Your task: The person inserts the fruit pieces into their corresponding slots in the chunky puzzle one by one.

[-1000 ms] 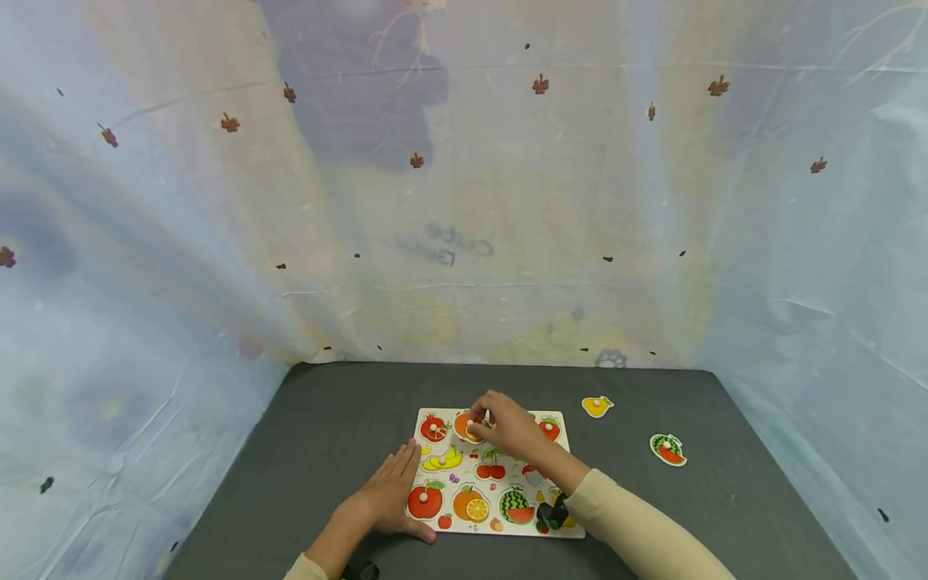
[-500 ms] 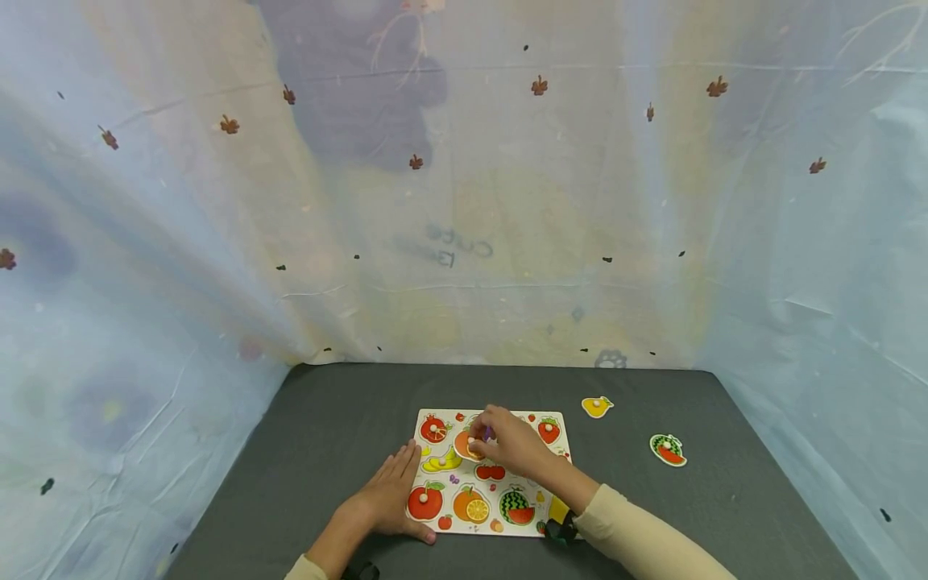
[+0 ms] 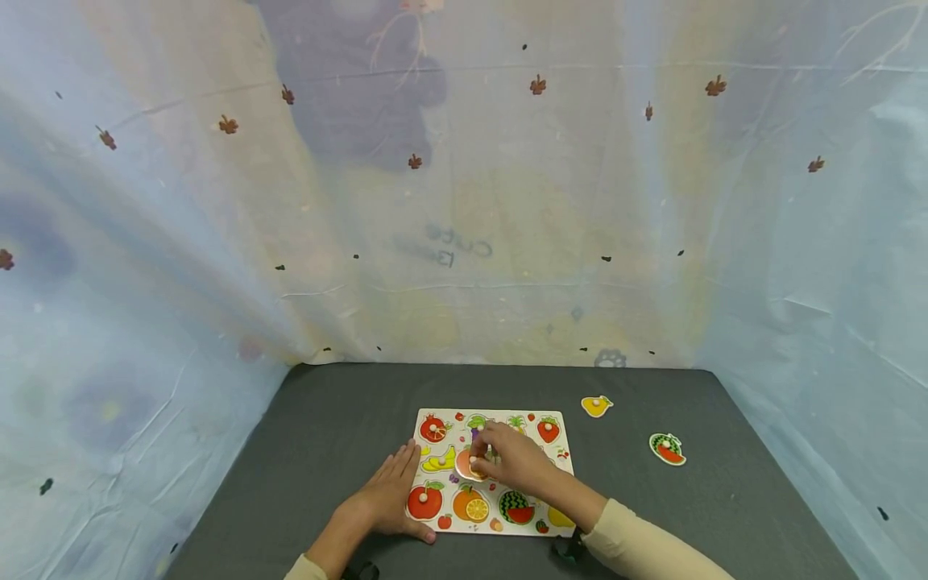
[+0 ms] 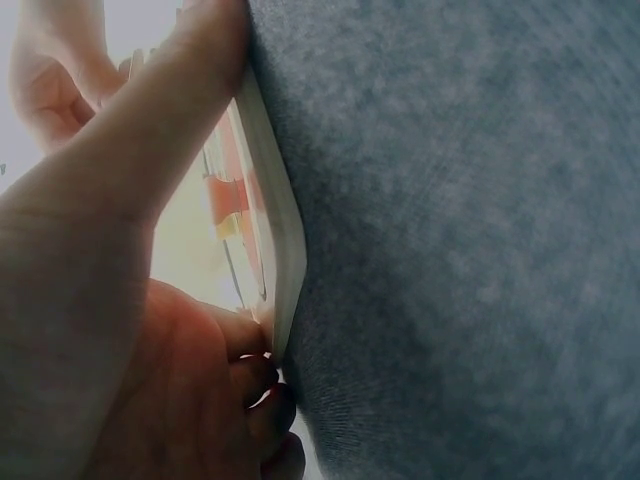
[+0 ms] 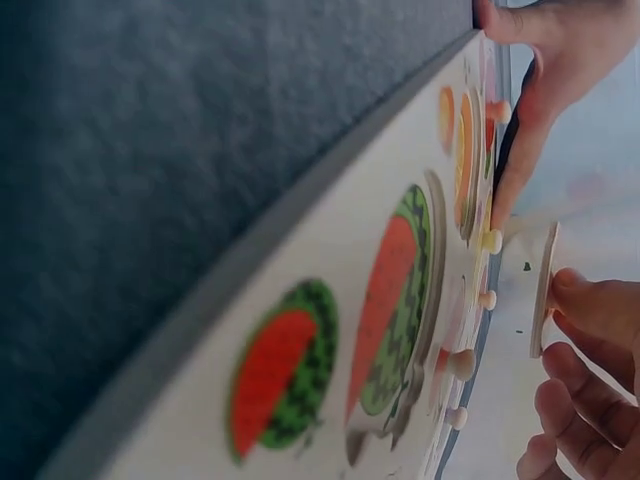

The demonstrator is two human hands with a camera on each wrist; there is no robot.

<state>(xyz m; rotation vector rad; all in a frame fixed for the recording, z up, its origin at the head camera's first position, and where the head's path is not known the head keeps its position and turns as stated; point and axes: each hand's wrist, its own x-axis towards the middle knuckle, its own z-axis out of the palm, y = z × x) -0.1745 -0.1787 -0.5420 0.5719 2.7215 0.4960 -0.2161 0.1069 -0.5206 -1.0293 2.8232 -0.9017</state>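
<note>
A white fruit puzzle board [image 3: 522,530] lies on the dark table. My left hand [image 3: 395,491] rests flat along its left edge, fingers straight, thumb by the near left corner; the left wrist view shows fingers and thumb touching the board's side. Above the middle of the board, my right hand [image 3: 513,461] pinches an orange puzzle piece [image 3: 465,462]. In the right wrist view this thin piece [image 5: 545,290] stands edge-on, raised off the board. Below it in the head view are the orange recess [image 3: 467,503] and the watermelon recess [image 3: 516,507], both without knobs.
To the right of the board lie a pear piece [image 3: 597,406] and a watermelon piece [image 3: 667,449]. Knobbed pieces sit in the board, among them an apple [image 3: 424,501], bananas [image 3: 439,460], a pomegranate [image 3: 433,428] and a strawberry [image 3: 548,429]. A printed curtain [image 3: 464,201] surrounds the table.
My right hand has moved toward the near side of the board, carrying the orange piece from the back row to the middle. The left hand has stayed in place.
</note>
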